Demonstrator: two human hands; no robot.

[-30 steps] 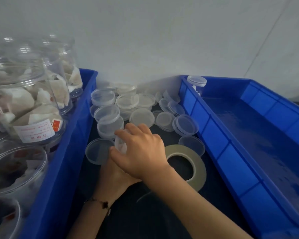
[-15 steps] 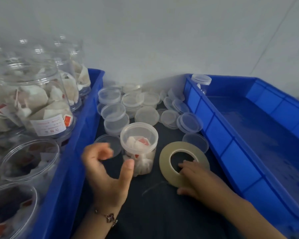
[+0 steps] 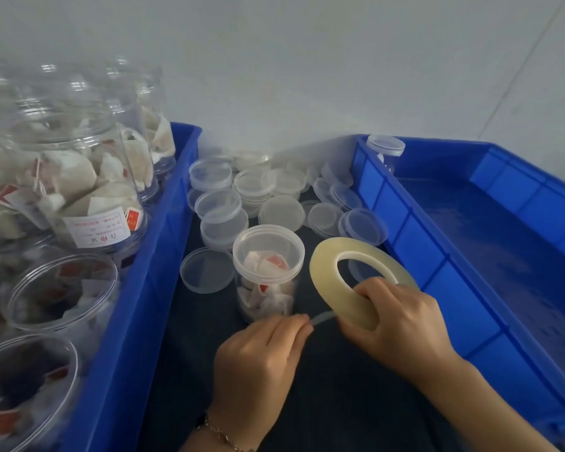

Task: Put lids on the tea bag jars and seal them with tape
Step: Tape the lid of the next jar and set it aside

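While the lidded jar [image 3: 268, 272] stands on the dark strip between two blue bins' walls, loose lids [image 3: 276, 197] crowding twelve o'clock, the right hand [image 3: 402, 324] grips the tape roll [image 3: 356, 282] at three and the left hand [image 3: 261, 357] pinches its free end; the big jar's label [image 3: 97, 228] is unreadable.

Both hands [image 3: 261, 363] seemingly curled, pinching.

we see two bare forearms with no sleeves showing. the left hand [image 3: 261, 360] has a thin gold-toned chain bracelet [image 3: 222, 435] round its wrist, with small dark links. the right hand [image 3: 402, 324] wears nothing.
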